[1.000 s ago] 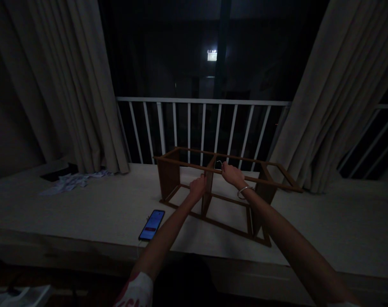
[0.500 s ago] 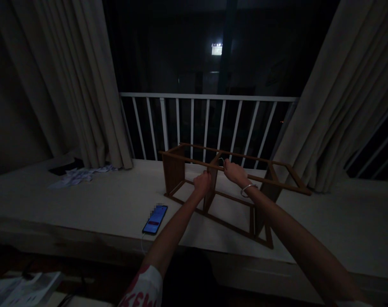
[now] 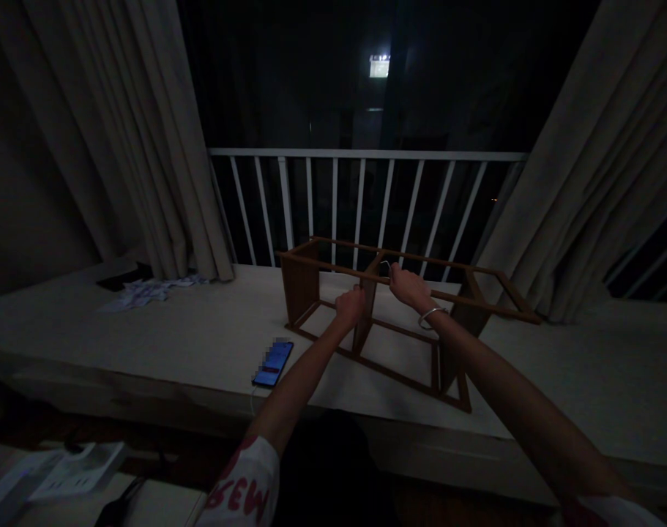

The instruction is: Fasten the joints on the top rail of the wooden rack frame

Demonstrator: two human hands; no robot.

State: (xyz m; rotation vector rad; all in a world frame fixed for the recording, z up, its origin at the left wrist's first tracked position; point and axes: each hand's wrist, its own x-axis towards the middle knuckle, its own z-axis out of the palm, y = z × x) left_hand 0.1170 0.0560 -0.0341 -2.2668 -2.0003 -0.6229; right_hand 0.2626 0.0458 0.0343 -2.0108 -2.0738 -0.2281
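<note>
A brown wooden shelf rack (image 3: pixel 402 375) lies on its side on the pale ledge. My left hand (image 3: pixel 349 304) is closed at the near edge of its middle board (image 3: pixel 367 300), fingertips hidden by the hand itself. My right hand (image 3: pixel 408 285), with a silver bangle at the wrist, is closed above the upper long rail, just right of that board. From its fingers a thin, pale bent rod that looks like a hex key (image 3: pixel 386 263) reaches toward the board. The place where the rod meets the wood is too dim to make out.
A lit phone (image 3: pixel 274 364) with a white cable lies left of the rack. Papers (image 3: pixel 146 291) sit by the left curtain (image 3: pixel 162 183). White railing (image 3: pixel 366 154) stands behind the ledge (image 3: pixel 201 337). A white power strip (image 3: pixel 80 472) is at lower left.
The view has tilted down a little, so the rack, phone and railing's position in the picture shifts slightly. Both hands keep their places on the rack, with little visible movement.
</note>
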